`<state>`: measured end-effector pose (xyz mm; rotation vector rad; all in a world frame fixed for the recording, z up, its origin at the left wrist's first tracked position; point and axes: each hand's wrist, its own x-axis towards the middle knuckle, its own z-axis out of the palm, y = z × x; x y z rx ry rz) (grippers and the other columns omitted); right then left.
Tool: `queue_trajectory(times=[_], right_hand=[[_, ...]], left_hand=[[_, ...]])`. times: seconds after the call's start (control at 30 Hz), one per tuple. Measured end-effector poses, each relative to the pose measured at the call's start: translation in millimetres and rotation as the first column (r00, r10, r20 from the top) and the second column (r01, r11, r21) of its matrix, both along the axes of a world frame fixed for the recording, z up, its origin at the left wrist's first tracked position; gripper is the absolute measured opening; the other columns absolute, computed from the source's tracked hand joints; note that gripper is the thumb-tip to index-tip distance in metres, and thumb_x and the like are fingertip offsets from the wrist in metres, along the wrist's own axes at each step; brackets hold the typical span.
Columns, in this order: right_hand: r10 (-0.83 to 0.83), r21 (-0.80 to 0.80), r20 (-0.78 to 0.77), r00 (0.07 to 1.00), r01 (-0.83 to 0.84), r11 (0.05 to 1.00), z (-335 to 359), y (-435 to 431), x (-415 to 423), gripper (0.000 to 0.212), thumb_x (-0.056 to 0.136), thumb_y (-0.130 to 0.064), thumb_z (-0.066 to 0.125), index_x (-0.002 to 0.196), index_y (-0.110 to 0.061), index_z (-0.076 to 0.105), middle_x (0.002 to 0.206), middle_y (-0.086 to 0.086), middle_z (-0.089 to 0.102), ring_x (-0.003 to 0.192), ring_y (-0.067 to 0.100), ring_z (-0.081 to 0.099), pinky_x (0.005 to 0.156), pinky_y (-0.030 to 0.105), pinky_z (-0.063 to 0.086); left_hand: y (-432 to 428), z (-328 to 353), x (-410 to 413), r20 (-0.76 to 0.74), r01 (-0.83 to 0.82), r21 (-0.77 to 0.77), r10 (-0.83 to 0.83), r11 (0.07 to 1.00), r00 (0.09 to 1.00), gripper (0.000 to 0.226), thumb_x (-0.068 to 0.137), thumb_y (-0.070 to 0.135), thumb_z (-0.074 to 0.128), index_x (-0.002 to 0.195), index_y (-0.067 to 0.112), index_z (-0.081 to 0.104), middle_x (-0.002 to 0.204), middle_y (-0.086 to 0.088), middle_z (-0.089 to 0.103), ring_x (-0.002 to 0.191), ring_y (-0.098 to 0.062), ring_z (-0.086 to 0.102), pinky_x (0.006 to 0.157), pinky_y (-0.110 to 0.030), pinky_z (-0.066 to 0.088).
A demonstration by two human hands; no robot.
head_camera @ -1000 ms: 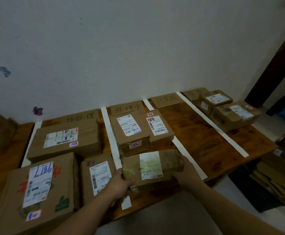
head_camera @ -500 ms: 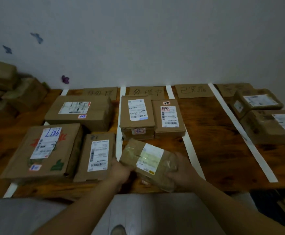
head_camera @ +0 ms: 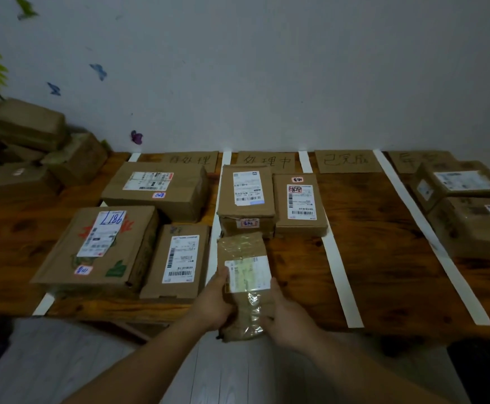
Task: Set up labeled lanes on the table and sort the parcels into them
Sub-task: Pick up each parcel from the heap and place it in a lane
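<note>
Domestic room serving as an informal parcel-sorting station. Evidence: plain painted wall (head_camera: 267, 83) carrying butterfly stickers (head_camera: 98, 72); wooden table (head_camera: 369, 258) divided by white tape strips (head_camera: 341, 281); 4 handwritten cardboard lane signs (head_camera: 348, 161); courier-labelled cartons (head_camera: 156, 189) in the lanes; further parcels (head_camera: 31, 123) heaped at left; pale plank floor (head_camera: 223, 374).

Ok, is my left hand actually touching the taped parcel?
Touching. The head view shows the left hand gripping the left side of the taped parcel, with the thumb lying on top at the edge of the white label.

Head camera looks forward and down over the table (head_camera: 369, 258), near.
</note>
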<state>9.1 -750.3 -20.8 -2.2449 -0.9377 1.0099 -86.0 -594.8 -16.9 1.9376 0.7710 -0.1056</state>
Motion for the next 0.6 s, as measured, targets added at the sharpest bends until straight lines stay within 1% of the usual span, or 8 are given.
queue_trajectory(times=[0.1, 0.17, 0.23, 0.33, 0.4, 0.43, 0.5, 0.6], right_hand=[[0.008, 0.011, -0.015, 1.0, -0.008, 1.0, 1, 10, -3, 0.09, 0.095, -0.031, 0.051, 0.148, -0.026, -0.021, 0.144, 0.001, 0.046, 0.118, 0.014, 0.053, 0.09, 0.024, 0.044], [0.011, -0.013, -0.001, 1.0, -0.011, 1.0, 5, 16, -7, 0.091, 0.095, -0.032, 0.051, 0.148, -0.021, -0.021, 0.146, 0.002, 0.043, 0.12, 0.016, 0.052, 0.09, 0.024, 0.043], [0.026, -0.058, 0.011, 1.0, -0.026, 0.998, 7, 21, -9, 0.092, 0.095, -0.032, 0.052, 0.148, -0.015, -0.021, 0.148, 0.003, 0.04, 0.123, 0.017, 0.05, 0.095, 0.026, 0.043], [0.141, -0.238, 0.085, 0.986, -0.117, 0.964, 17, 34, -7, 0.095, 0.093, -0.037, 0.053, 0.147, -0.007, -0.019, 0.145, 0.008, 0.042, 0.122, 0.022, 0.051, 0.096, 0.032, 0.044], [0.136, -0.296, 0.167, 0.977, -0.082, 0.952, 31, 44, -4, 0.096, 0.087, -0.042, 0.06, 0.15, -0.012, -0.006, 0.14, 0.009, 0.045, 0.118, 0.024, 0.051, 0.093, 0.035, 0.046], [0.138, -0.286, 0.235, 0.962, -0.067, 0.956, 40, 50, -4, 0.093, 0.084, -0.045, 0.061, 0.15, -0.017, 0.003, 0.14, 0.009, 0.042, 0.119, 0.025, 0.049, 0.094, 0.037, 0.045], [0.175, -0.24, 0.372, 0.912, -0.087, 0.967, 60, 71, -6, 0.078, 0.082, -0.051, 0.059, 0.145, -0.024, 0.022, 0.141, 0.008, 0.038, 0.122, 0.029, 0.043, 0.097, 0.042, 0.042], [0.236, -0.194, 0.476, 0.847, -0.161, 0.968, 96, 128, -21, 0.064, 0.081, -0.056, 0.056, 0.135, -0.026, 0.038, 0.135, 0.009, 0.042, 0.118, 0.03, 0.046, 0.093, 0.042, 0.042]], left_hand=[[13, 0, 0, 0.014, 0.044, 0.091, -0.046, 0.995, 0.999, 0.063, 0.085, 0.003, 0.06, 0.137, 0.029, 0.035, 0.126, 0.009, 0.051, 0.116, -0.008, 0.05, 0.089, -0.013, 0.041], [22, 2, 2, -0.019, 0.098, 0.146, -0.096, 0.984, 0.995, 0.061, 0.085, 0.004, 0.06, 0.135, 0.028, 0.036, 0.127, 0.005, 0.05, 0.117, -0.011, 0.05, 0.089, -0.013, 0.04], [30, 7, 4, -0.092, 0.186, 0.191, -0.171, 0.964, 0.981, 0.064, 0.085, 0.009, 0.06, 0.139, 0.028, 0.031, 0.134, 0.003, 0.044, 0.119, -0.014, 0.048, 0.095, -0.02, 0.039], [46, 20, 3, -0.196, 0.278, 0.231, -0.235, 0.933, 0.952, 0.075, 0.084, 0.015, 0.063, 0.146, 0.03, 0.022, 0.148, 0.003, 0.031, 0.127, -0.019, 0.042, 0.103, -0.032, 0.038], [59, 33, -4, -0.174, 0.244, 0.262, -0.203, 0.934, 0.964, 0.074, 0.083, 0.022, 0.065, 0.146, 0.029, 0.025, 0.15, 0.001, 0.03, 0.13, -0.019, 0.037, 0.105, -0.037, 0.037], [67, 41, -9, -0.149, 0.218, 0.285, -0.182, 0.933, 0.972, 0.073, 0.085, 0.025, 0.065, 0.146, 0.027, 0.025, 0.153, 0.0, 0.027, 0.135, -0.02, 0.033, 0.108, -0.037, 0.033], [88, 61, -27, -0.101, 0.17, 0.32, -0.145, 0.932, 0.984, 0.073, 0.087, 0.026, 0.063, 0.148, 0.025, 0.023, 0.156, -0.002, 0.02, 0.141, -0.021, 0.023, 0.111, -0.03, 0.022], [132, 96, -65, -0.041, 0.068, 0.432, -0.056, 0.899, 0.998, 0.069, 0.088, 0.028, 0.061, 0.148, 0.025, 0.024, 0.155, -0.001, 0.023, 0.14, -0.019, 0.023, 0.11, -0.028, 0.019]])
